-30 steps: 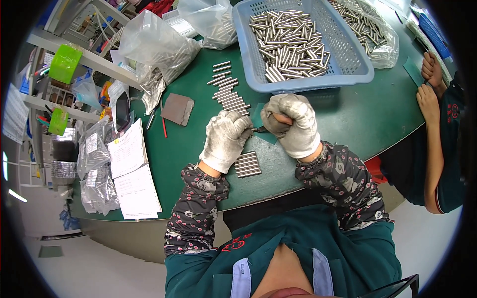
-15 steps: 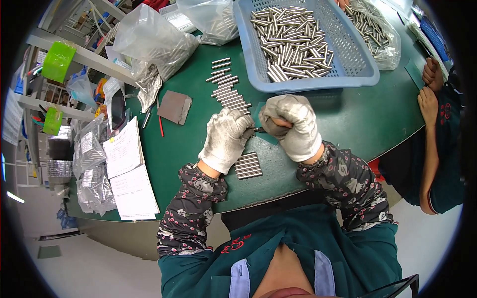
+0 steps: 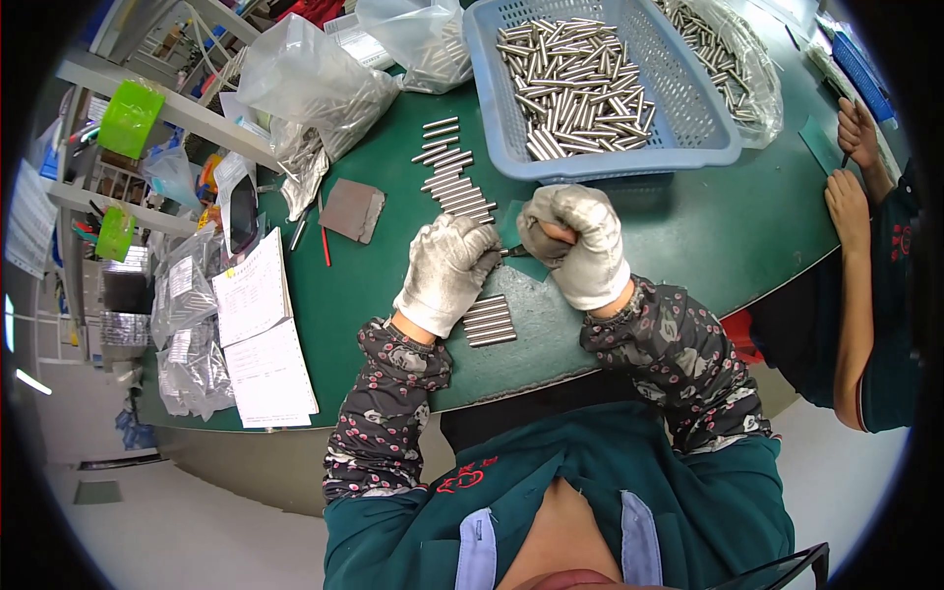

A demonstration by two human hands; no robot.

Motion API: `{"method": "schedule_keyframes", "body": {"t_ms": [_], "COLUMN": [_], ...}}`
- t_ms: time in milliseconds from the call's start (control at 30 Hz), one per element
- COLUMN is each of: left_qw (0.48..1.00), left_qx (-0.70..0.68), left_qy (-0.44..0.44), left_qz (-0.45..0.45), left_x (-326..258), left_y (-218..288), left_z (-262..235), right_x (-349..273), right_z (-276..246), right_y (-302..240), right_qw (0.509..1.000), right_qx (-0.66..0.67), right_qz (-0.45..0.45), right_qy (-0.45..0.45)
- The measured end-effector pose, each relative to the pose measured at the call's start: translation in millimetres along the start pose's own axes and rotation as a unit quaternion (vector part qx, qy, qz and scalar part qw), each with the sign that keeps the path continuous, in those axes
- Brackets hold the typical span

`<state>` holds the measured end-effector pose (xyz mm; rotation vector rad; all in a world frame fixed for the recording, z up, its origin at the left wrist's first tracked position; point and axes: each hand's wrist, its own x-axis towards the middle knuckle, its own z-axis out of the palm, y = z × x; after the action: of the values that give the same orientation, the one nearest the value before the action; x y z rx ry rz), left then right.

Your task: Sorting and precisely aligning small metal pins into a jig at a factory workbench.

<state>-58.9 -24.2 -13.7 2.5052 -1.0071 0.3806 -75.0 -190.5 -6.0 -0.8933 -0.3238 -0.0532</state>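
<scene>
My left hand point(image 3: 444, 275), in a whitish glove, is closed with its fingertips pinched together. Whatever it grips is mostly hidden by the fingers. My right hand point(image 3: 580, 246), gloved too, is a fist around a thin dark tool point(image 3: 514, 252), whose tip reaches to the left fingertips. Bare skin shows at one right finger. Beyond my left hand, a staggered row of metal pins point(image 3: 452, 184) runs away over the green table. Nearer me, below the hands, several pins lie side by side in a neat block point(image 3: 489, 322).
A blue plastic basket point(image 3: 615, 169) full of pins stands at the far side. Plastic bags of pins point(image 3: 339, 93) are beside it. To the left lie a grey-brown square pad point(image 3: 351, 209), a red stick point(image 3: 325, 244) and papers point(image 3: 265, 334). A co-worker's hands point(image 3: 848, 206) are at right.
The whole view has shifted slightly. My hands keep nearly the same grip and place. The co-worker's farther hand has changed its pose, and the fingers behind the basket are out of view.
</scene>
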Motion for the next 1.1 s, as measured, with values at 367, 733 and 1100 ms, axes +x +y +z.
{"method": "schedule_keyframes", "body": {"t_ms": [367, 733, 1100], "left_qw": [1.000, 1.000, 1.000], "left_qx": [-0.010, -0.008, 0.003], "left_qy": [0.009, 0.010, 0.011], "left_qz": [-0.003, 0.000, 0.004], "left_x": [0.9, 1.2, 2.0], "left_y": [2.0, -0.5, 1.1], "left_z": [-0.8, 0.5, 0.6], "right_x": [-2.9, -1.9, -2.7], "right_z": [-2.7, -2.6, -2.3], "right_y": [2.0, 3.9, 1.3], "right_qw": [0.999, 0.999, 1.000], "right_qx": [0.036, 0.036, 0.018], "right_qz": [-0.005, -0.006, -0.009], "right_qy": [-0.012, -0.015, -0.008]}}
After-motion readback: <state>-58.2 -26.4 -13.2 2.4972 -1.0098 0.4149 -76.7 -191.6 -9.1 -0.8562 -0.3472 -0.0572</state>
